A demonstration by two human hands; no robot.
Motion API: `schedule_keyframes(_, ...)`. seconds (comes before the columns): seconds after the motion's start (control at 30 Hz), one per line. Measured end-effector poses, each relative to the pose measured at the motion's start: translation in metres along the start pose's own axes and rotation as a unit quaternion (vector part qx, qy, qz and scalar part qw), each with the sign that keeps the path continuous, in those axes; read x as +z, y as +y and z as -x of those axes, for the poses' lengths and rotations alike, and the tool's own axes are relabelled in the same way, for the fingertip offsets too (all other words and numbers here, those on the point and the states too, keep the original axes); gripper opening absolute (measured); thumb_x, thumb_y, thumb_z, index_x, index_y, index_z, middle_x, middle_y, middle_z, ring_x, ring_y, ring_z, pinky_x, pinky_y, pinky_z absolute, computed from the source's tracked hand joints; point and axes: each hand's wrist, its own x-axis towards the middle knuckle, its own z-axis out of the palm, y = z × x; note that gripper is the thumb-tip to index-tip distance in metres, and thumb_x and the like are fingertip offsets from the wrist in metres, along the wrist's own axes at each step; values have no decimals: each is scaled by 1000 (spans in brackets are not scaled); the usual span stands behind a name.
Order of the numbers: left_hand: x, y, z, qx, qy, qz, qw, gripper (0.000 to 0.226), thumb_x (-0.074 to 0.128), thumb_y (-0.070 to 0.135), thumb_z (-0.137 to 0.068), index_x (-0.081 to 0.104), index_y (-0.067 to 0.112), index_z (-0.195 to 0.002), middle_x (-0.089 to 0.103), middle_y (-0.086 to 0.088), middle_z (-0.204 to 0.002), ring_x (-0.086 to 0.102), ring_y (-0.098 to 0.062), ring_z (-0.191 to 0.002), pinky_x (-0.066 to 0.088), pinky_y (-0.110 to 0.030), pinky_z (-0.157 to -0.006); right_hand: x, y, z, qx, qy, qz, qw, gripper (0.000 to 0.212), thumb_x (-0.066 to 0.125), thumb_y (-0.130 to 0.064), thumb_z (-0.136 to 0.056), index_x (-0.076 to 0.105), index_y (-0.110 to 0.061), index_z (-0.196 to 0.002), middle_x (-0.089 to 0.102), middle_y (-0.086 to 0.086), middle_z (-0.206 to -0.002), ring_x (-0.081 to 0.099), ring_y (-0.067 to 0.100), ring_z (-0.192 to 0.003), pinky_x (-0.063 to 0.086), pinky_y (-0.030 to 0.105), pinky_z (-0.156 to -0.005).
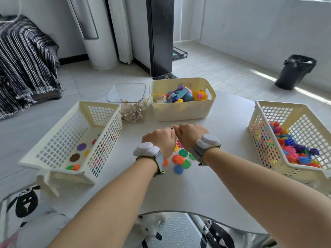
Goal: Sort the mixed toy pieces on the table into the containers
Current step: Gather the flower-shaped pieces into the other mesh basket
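A small pile of flat flower-shaped toy pieces point(180, 159) in orange, green, blue and yellow lies on the white table point(206, 190) at its middle. My left hand point(160, 140) and my right hand point(190, 136) hover side by side just above the pile's far edge, fingers curled downward. A tiny dark thing shows between their fingertips; which hand pinches it is hidden. The left lattice basket point(53, 153) holds a few flat flower pieces. The right lattice basket point(258, 122) holds many coloured pieces.
A clear tub point(114, 93) with pale wooden pieces and a cream bin point(179, 111) full of bigger toys stand at the table's far side. A black waste bin point(294, 72) stands on the floor at the right. A striped blanket hangs at the left.
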Motion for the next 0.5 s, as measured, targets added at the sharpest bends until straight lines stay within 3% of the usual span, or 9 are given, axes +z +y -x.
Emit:
schedule_keyframes(0.17, -37, -10, -2, -16, 52, -2, 999, 43, 26, 40, -98, 60, 16, -88, 63, -12, -83, 51, -33, -69, 32, -30, -61, -30, -31, -8, -20, 16, 0, 1000, 50, 27, -49, -98, 57, -19, -73, 56, 2, -71, 57, 28, -68, 42, 29, -59)
schedule_keyframes(0.27, -67, -28, 1, -22, 57, -3, 998, 40, 25, 40, -98, 56, 19, -84, 54, -6, -78, 44, -29, -66, 34, -30, -60, -44, -59, -18, -48, 28, 3, 998, 48, 26, -48, -99, 53, -20, -71, 53, 1, -72, 52, 26, -65, 37, 28, -58)
schedule_keyframes(0.37, -91, -52, 3, -53, 64, -5, 997, 36, 27, 39, -96, 51, 21, -76, 50, -3, -74, 46, -29, -68, 36, -29, -61, -50, -92, -28, -90, 41, 2, 995, 43, 29, -44, -99, 51, -20, -71, 54, 3, -72, 57, 27, -68, 40, 29, -57)
schedule_keyframes(0.5, -118, -85, 11, -89, 87, -8, 992, 40, 29, 34, -95, 39, 22, -58, 44, 1, -60, 44, -25, -57, 24, -26, -49, -51, -135, -37, -124, 30, -13, 992, 45, 27, -43, -99, 46, -20, -66, 48, 1, -64, 51, 26, -62, 36, 28, -55)
